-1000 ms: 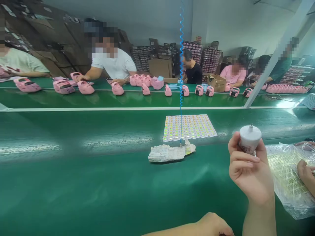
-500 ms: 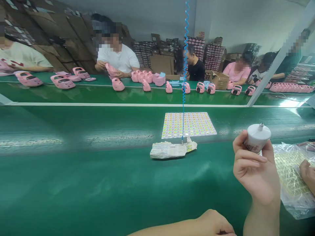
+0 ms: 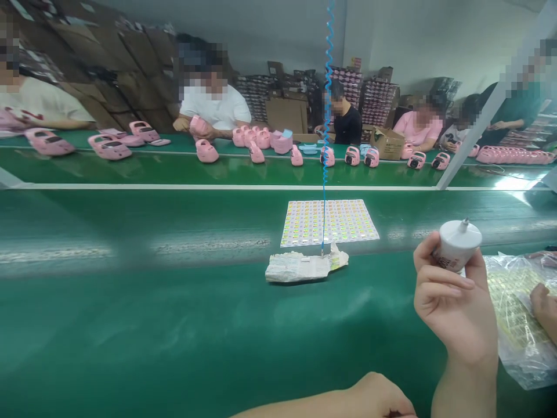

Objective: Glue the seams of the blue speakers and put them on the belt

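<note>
A small white bottle point(image 3: 456, 247) with a thin metal tip stands upright in my right hand point(image 3: 456, 307), whose fingers wrap round it at the right. My left hand point(image 3: 380, 397) rests low at the bottom edge, bent downward; its fingers are cut off by the frame, so what it holds is hidden. Ahead, a crumpled piece of printed paper point(image 3: 298, 267) lies on the green surface point(image 3: 174, 331). Just behind it is a flat sheet of small coloured stickers point(image 3: 331, 220). A blue coiled cord point(image 3: 328, 116) hangs down to the paper.
A clear plastic bag point(image 3: 517, 325) with yellowish sheets lies at the right, another person's hand point(image 3: 543, 307) on it. Across a white rail point(image 3: 217, 186), pink camera-shaped items point(image 3: 206, 151) line a moving belt point(image 3: 165, 168). Several people sit behind it. A slanted post point(image 3: 478, 128) rises at the right.
The sticker sheet and the row of pink items have shifted slightly left. My right hand with the bottle has moved a little to the right. People across the belt have changed posture.
</note>
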